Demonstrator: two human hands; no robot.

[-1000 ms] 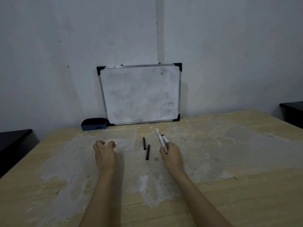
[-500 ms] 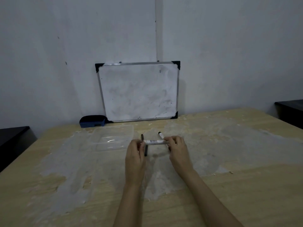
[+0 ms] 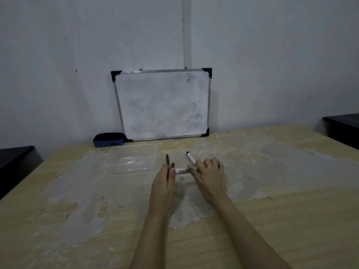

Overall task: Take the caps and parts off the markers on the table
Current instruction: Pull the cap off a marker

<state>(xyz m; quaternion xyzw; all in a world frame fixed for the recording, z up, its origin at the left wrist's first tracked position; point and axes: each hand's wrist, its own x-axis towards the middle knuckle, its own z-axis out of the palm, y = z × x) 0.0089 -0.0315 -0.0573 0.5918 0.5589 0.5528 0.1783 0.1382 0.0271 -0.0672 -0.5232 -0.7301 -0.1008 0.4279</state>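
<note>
A white marker (image 3: 182,170) is held level above the table between both hands. My left hand (image 3: 162,186) pinches its left end and my right hand (image 3: 209,176) grips its right end. A second white marker (image 3: 190,157) with a black end lies on the table just behind my right hand, partly hidden by the fingers. Two thin black stick-like parts (image 3: 167,158) lie side by side beyond my left hand; the nearer one (image 3: 172,165) is partly covered by my fingers.
A clear plastic tray (image 3: 134,160) sits left of the hands. A small whiteboard (image 3: 162,103) leans on the wall at the back, with a blue eraser (image 3: 108,139) beside it. The wooden table (image 3: 272,191) has worn grey patches. Dark furniture stands at both sides.
My left hand left the tray and came over to take the marker's left end. My right hand turned the marker from pointing away to lying level between the hands.
</note>
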